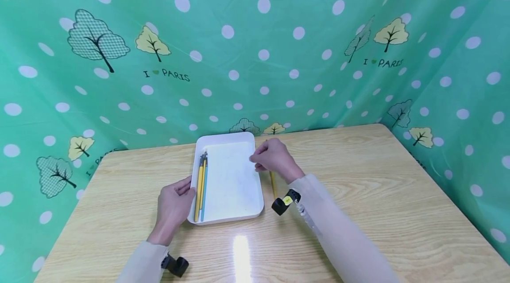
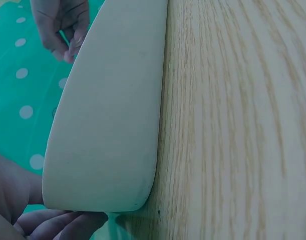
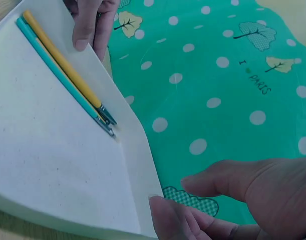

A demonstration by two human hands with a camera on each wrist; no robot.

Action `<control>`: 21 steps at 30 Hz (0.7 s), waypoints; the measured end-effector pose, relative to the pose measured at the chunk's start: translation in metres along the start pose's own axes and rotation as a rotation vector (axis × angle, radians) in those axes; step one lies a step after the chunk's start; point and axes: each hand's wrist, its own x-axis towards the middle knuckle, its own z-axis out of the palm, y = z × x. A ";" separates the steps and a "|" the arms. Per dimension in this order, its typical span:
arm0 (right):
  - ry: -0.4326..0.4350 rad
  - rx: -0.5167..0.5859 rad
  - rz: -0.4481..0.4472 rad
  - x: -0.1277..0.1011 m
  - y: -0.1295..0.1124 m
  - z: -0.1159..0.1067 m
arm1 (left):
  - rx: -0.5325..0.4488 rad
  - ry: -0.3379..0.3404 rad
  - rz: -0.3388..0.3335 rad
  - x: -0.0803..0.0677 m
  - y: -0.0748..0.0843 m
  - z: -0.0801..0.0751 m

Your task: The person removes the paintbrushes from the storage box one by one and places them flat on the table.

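Note:
A white rectangular tray (image 1: pixel 233 181) lies on the table with several slim paintbrushes, yellow (image 1: pixel 199 188) and teal (image 1: pixel 205 185), along its left side. My left hand (image 1: pixel 175 203) grips the tray's left wall; in the right wrist view its thumb (image 3: pixel 82 37) is over the rim and the fingers are outside. At the tray's right rim is my right hand (image 1: pixel 276 159), thumb and forefinger apart with nothing between them. Its forefinger is at the rim; whether it touches I cannot tell. Another yellow brush (image 1: pixel 273 184) is beside the tray, partly hidden beneath the right hand.
The wooden table (image 1: pixel 358 176) extends to both sides of the tray. Behind it hangs a green dotted curtain (image 1: pixel 247 66) with printed trees, which also covers the sides. Each wrist carries a small black camera, one being the right wrist camera (image 1: pixel 280 205).

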 end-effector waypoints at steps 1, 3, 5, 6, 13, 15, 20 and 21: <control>-0.004 0.007 -0.003 0.000 -0.002 0.001 | 0.000 -0.002 0.002 0.000 0.000 0.000; -0.011 0.008 -0.011 0.000 -0.005 0.004 | -0.003 -0.007 0.001 0.000 0.000 -0.001; -0.020 0.005 -0.016 0.001 -0.008 0.007 | -0.001 -0.012 -0.001 0.000 0.000 -0.001; -0.026 0.001 -0.015 0.001 -0.010 0.008 | 0.000 -0.013 -0.002 0.000 0.000 -0.001; -0.063 -0.009 -0.033 0.003 -0.018 0.018 | 0.009 -0.016 -0.006 0.000 0.000 -0.002; -0.075 0.000 -0.044 0.004 -0.020 0.022 | 0.007 -0.017 -0.007 0.001 -0.001 -0.002; -0.098 0.020 -0.047 0.007 -0.019 0.033 | 0.002 -0.022 0.003 0.001 -0.001 -0.002; -0.105 0.026 -0.046 0.008 -0.019 0.035 | 0.001 -0.023 0.005 0.001 -0.001 -0.002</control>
